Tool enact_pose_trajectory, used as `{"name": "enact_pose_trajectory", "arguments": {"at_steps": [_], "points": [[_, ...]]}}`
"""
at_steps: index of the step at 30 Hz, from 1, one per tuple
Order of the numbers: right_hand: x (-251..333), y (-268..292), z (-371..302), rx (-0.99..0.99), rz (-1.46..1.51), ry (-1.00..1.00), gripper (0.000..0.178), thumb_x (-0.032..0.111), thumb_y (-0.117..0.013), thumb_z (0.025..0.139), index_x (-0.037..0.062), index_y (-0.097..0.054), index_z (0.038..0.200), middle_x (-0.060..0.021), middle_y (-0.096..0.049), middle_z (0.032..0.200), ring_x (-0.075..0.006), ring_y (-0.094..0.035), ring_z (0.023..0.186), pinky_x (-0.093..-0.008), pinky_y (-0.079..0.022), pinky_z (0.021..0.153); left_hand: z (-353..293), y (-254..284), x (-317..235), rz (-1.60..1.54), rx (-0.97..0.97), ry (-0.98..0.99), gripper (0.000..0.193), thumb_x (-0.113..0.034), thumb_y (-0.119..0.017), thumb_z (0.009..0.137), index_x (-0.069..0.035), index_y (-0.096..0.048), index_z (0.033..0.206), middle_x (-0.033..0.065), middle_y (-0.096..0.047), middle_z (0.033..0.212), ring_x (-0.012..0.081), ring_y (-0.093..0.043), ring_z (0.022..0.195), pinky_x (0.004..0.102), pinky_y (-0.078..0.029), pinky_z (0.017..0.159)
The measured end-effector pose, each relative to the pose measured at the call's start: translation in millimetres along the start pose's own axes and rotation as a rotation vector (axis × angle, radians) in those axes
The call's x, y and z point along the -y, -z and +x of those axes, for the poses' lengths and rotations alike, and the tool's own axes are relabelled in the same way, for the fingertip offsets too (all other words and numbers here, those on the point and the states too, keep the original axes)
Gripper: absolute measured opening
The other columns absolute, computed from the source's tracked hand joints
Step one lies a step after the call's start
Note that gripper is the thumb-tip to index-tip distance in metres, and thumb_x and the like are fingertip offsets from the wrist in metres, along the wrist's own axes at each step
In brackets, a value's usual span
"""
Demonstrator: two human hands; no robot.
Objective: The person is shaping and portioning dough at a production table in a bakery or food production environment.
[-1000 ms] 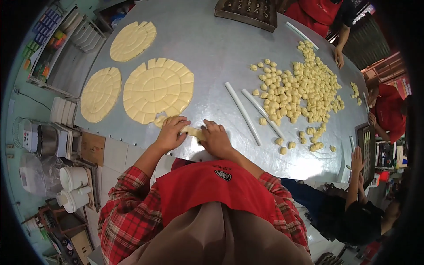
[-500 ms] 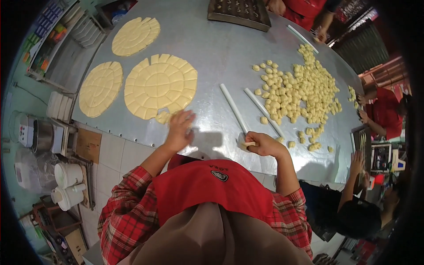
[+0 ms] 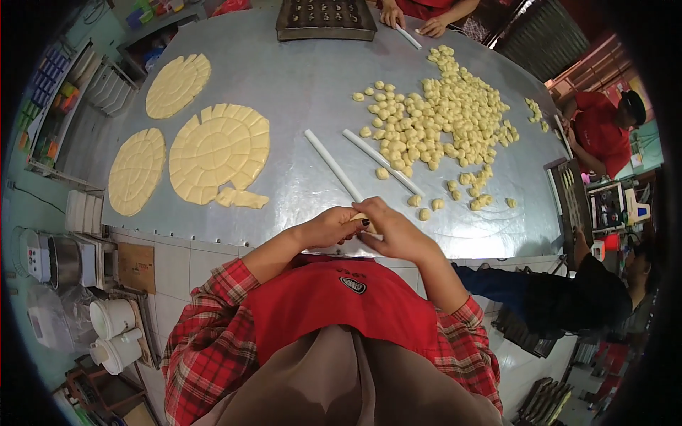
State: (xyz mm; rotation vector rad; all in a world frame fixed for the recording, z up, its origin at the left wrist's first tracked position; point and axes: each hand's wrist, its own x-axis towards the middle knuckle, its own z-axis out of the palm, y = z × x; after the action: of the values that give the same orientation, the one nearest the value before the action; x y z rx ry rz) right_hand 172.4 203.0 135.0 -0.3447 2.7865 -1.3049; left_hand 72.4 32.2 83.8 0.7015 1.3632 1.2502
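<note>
In front of my apron, at the near edge of the metal table, my two hands meet over a small piece of pale dough. My left hand pinches it from one side, and my right hand closes over it from the other, so most of the dough is hidden. Just beyond my fingers lies a white rolling rod, with a second rod beside it. To the left are a large scored dough round, a loose dough strip at its near edge, and two smaller scored rounds.
A wide heap of dough balls covers the table's right half. A dark moulded tray stands at the far edge. Co-workers' hands work there, and people in red and dark clothes are at the right. White buckets stand lower left.
My left hand has left the large dough round and come right to meet my right hand at the dough piece. My view has shifted, and the person at lower right has moved.
</note>
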Motion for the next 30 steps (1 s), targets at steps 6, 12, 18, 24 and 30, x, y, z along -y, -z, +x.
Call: {"name": "enact_pose_trajectory", "arguments": {"at_steps": [6, 12, 18, 24, 30], "points": [[-12, -17, -27, -0.059, -0.055, -0.071, 0.024, 0.013, -0.062, 0.083, 0.0036, -0.055, 0.104, -0.0187, -0.062, 0.089, -0.0378, -0.061, 0.085, -0.0432, -0.049, 0.07, 4, -22, 13, 0.22, -0.141, -0.026, 0.026, -0.024, -0.047, 0.097, -0.002, -0.062, 0.093, -0.0011, -0.051, 0.065, 0.0068, -0.047, 0.061, 0.0242, -0.04, 0.056], [-40, -19, -58, 0.019, 0.11, -0.125, 0.014, 0.01, -0.059, 0.082, 0.0022, -0.058, 0.094, -0.0209, -0.06, 0.077, -0.0381, -0.06, 0.072, -0.0429, -0.048, 0.064, -7, -45, 55, 0.194, -0.409, -0.026, 0.019, -0.016, -0.051, 0.093, 0.0, -0.061, 0.094, 0.01, -0.063, 0.072, 0.0118, -0.057, 0.065, 0.0298, -0.047, 0.063], [-114, -23, -95, -0.277, -0.136, -0.289, 0.038, -0.003, -0.05, 0.078, 0.0, -0.051, 0.116, -0.0221, -0.057, 0.115, -0.0371, -0.056, 0.108, -0.043, -0.045, 0.091, -32, -10, 102, 1.373, -0.909, -0.121, 0.03, -0.008, -0.053, 0.085, -0.003, -0.059, 0.115, 0.0194, -0.053, 0.124, 0.0288, -0.051, 0.117, 0.0435, -0.039, 0.099], [-136, -49, -34, -0.319, -0.48, -0.045, 0.048, 0.003, -0.055, 0.079, -0.0044, -0.047, 0.125, -0.0241, -0.043, 0.135, -0.0399, -0.04, 0.127, -0.0465, -0.033, 0.106, 49, 36, 79, 1.219, -0.876, -0.237, 0.044, -0.016, -0.055, 0.085, -0.002, -0.052, 0.126, 0.0179, -0.039, 0.141, 0.0403, -0.033, 0.131, 0.0546, -0.025, 0.107], [-138, -65, -86, -0.227, -0.587, -0.054, 0.048, 0.001, -0.054, 0.078, -0.0037, -0.049, 0.124, -0.0228, -0.044, 0.135, -0.0375, -0.041, 0.128, -0.0468, -0.034, 0.106, 3, 25, 107, 1.299, -0.913, 0.001, 0.043, -0.012, -0.051, 0.086, -0.002, -0.051, 0.128, 0.0172, -0.036, 0.144, 0.0398, -0.03, 0.134, 0.0548, -0.023, 0.108]]}}
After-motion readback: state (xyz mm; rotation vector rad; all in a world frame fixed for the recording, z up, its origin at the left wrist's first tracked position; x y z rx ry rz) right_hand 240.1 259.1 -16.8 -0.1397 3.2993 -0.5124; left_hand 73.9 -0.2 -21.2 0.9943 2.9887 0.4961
